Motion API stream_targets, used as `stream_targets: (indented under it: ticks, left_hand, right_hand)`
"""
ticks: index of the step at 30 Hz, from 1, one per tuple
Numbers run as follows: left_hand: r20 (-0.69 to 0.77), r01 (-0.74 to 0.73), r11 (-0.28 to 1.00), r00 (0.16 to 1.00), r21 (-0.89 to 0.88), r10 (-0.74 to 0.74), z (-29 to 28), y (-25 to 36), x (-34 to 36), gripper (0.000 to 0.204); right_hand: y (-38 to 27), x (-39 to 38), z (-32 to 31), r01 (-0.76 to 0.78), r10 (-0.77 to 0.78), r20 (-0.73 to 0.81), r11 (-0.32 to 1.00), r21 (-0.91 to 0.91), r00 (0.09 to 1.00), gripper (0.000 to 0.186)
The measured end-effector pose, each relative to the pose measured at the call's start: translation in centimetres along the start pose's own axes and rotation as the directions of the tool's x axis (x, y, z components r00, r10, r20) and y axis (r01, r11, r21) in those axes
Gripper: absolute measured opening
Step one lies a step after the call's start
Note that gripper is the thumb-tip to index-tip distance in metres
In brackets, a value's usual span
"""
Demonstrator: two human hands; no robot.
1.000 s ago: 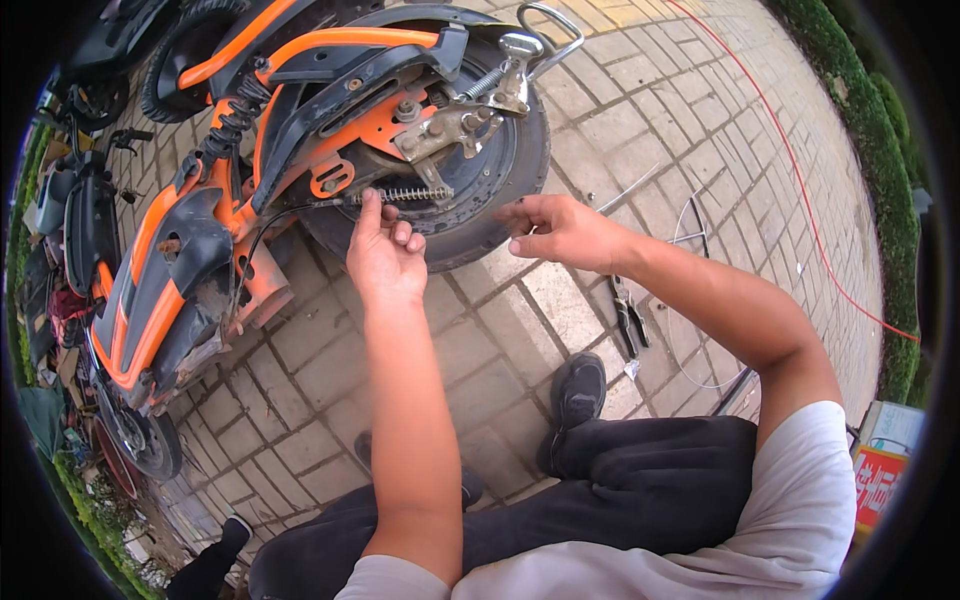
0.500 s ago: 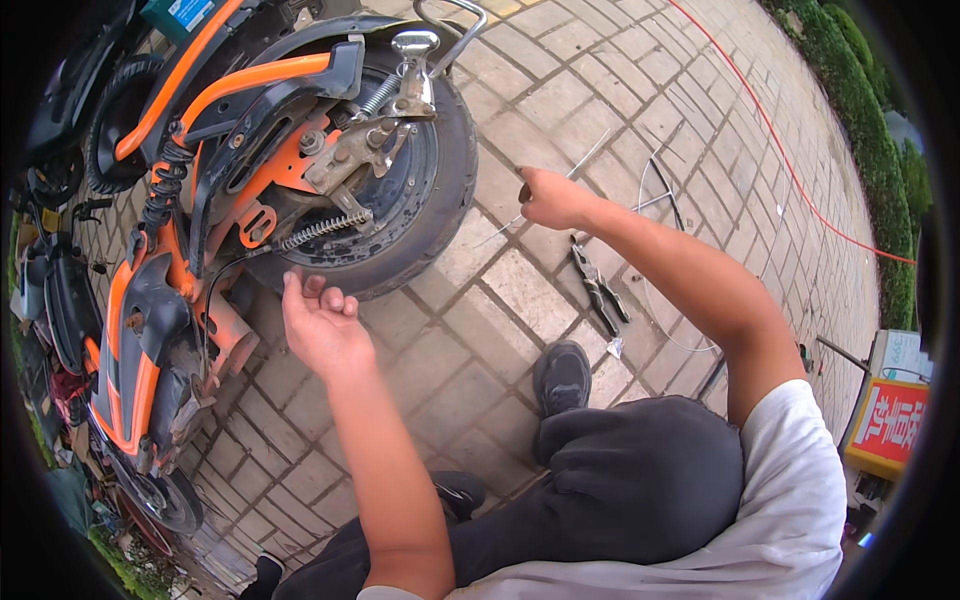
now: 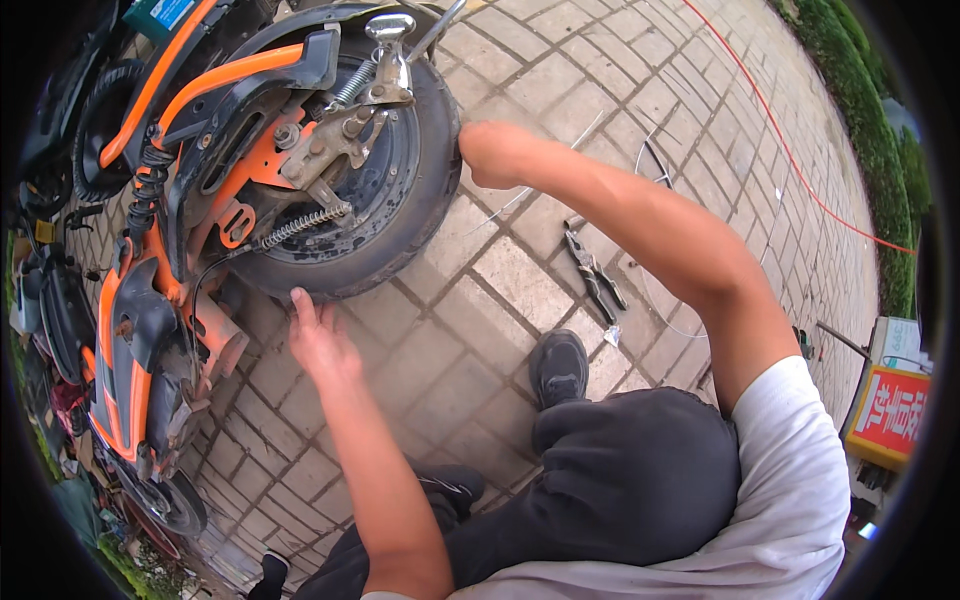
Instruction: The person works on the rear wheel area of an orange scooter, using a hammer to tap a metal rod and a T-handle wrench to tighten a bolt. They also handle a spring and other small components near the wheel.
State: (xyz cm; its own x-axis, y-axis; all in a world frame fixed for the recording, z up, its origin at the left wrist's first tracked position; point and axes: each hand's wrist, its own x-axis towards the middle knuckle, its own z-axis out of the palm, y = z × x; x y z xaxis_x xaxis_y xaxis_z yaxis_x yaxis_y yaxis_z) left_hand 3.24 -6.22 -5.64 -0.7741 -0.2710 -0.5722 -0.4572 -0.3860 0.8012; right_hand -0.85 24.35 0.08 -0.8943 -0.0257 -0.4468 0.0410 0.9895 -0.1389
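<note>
An orange and black scooter [image 3: 125, 340] fills the left side, its rear wheel's black tire [image 3: 425, 215] facing me. My left hand [image 3: 325, 345] is at the tire's near edge, fingers stretched up against or just beside the rubber and slightly blurred. At the tire's right edge is my right hand [image 3: 495, 155], its back toward me; its fingers are hidden behind the wrist and tire. Between the hands, a coil spring [image 3: 305, 225] and a brake cable run along the hub. A metal bracket [image 3: 335, 145] joins the wheel to the orange swingarm.
Pliers with dark handles [image 3: 595, 280] lie on the paving right of the wheel, beside a crumpled silvery scrap [image 3: 612, 336]. Thin pale wire and a dark rod [image 3: 660, 165] lie beyond my right arm. A red hose [image 3: 760, 95] crosses the far paving. My shoe [image 3: 559, 368] is near the pliers.
My right hand has moved left from over the paving to the tire's edge. My left hand has stretched its fingers out by the tire's near edge. The view has shifted slightly.
</note>
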Motion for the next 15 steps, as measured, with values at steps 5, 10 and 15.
stream_targets:
  ticks: [5, 10, 15]
  left_hand:
    - [0.008, 0.006, 1.000, 1.000, 0.005, -0.006, 0.5, 0.0, -0.5, 0.068]
    - [-0.013, 0.003, 1.000, 1.000, -0.030, -0.003, -1.0, 0.5, 0.9, 0.066]
    - [-0.002, 0.019, 0.998, 1.000, -0.053, -0.019, 0.0, -0.1, 0.4, 0.068]
  right_hand:
    - [-0.8, -3.4, -1.0, 0.069, -0.071, -0.020, 0.993, -0.097, 0.997, 0.032]
    - [-2.2, -6.8, 0.0, 0.243, -0.152, -0.325, 0.934, 0.262, 0.933, 0.045]
    - [4.7, -1.2, 0.8, 0.018, 0.124, -0.415, 0.946, 0.323, 0.901, 0.028]
